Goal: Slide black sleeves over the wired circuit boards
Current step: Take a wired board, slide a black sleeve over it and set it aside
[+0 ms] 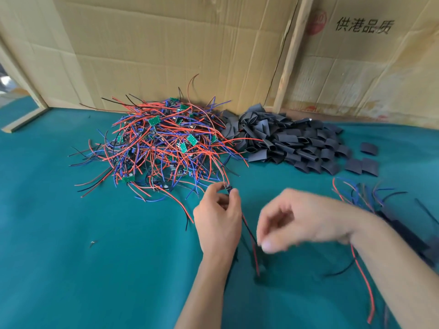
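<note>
A tangled heap of small green circuit boards with red, blue and black wires [164,143] lies at the middle back of the green table. To its right sits a pile of flat black sleeves [285,141]. My left hand [218,217] pinches one small wired board [228,187] between thumb and fingertips, in front of the heap; its red and black wires [251,243] hang down from the hand. My right hand [297,224] is blurred beside it, its fingers loosely curled near the hanging wires. Whether it grips a wire is unclear.
At the right edge, by my right forearm, lie several boards with black sleeves on them and loose wire ends [384,210]. Cardboard walls [190,43] close off the back. A wooden strip [26,119] lies at the far left. Green cloth [71,257] covers the table.
</note>
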Demonstrator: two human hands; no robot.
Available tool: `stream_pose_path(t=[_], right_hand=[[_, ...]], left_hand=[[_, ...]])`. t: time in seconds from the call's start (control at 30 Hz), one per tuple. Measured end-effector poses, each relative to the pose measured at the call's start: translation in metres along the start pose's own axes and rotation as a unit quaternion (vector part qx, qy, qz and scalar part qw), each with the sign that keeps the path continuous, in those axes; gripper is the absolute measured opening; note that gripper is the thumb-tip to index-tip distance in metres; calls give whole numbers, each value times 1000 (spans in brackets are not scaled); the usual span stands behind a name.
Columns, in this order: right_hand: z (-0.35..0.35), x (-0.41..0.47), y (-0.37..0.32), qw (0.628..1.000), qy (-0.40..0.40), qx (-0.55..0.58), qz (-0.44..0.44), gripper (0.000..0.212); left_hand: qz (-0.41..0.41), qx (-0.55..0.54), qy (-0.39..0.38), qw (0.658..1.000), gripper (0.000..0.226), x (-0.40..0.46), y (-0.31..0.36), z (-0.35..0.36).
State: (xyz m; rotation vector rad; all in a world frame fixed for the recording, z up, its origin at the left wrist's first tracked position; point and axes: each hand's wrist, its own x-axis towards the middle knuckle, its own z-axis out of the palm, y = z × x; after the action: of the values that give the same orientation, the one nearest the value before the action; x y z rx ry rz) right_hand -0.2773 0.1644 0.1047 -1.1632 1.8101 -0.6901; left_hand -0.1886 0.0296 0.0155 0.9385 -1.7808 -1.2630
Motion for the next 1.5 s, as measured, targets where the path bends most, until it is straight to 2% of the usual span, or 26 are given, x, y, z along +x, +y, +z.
stream_pose_path(t=[0.07,0.13,0.17,0.2,0.3,0.47,0.57,0.7,0.77,0.87,1.0,1.1,1.3,1.5], right_hand=[[-24,20,5,987,159,11,19,9],[-46,48,14,934,352,-11,61,3],[-52,62,18,908,410,-24,86,6],[-56,75,23,895,433,-26,107,12],[-54,105,36,885,445,15,136,22],[-51,124,44,840,518,42,153,20],[-49,127,45,841,520,45,142,23],[-45,127,43,844,525,44,104,33],[-44,129,41,852,515,32,89,37],[-45,133,37,860,501,12,94,40],[-47,135,34,852,508,10,125,29],[-50,131,37,840,524,41,134,20],[-49,128,48,842,516,-30,156,36],[-45,136,51,811,550,14,199,34]], left_hand=[[12,-9,-8,1000,8,0,0,0],[29,-15,-16,999,9,-1,0,0],[37,-18,-20,999,10,-1,0,1],[46,-18,-21,999,12,-1,0,0],[76,4,-3,997,15,0,-2,0],[92,-7,-12,996,14,-1,-4,2],[80,-37,-3,996,10,-1,-6,3],[46,-112,-10,993,16,-2,-4,2],[-1,-205,-41,978,15,-1,0,1],[-79,-351,-88,929,15,3,6,0],[-125,-433,-140,882,20,2,8,0],[-142,-455,-150,866,21,4,6,0],[-171,-456,-187,853,24,6,5,-1],[-158,-431,-253,852,38,6,6,-3]])
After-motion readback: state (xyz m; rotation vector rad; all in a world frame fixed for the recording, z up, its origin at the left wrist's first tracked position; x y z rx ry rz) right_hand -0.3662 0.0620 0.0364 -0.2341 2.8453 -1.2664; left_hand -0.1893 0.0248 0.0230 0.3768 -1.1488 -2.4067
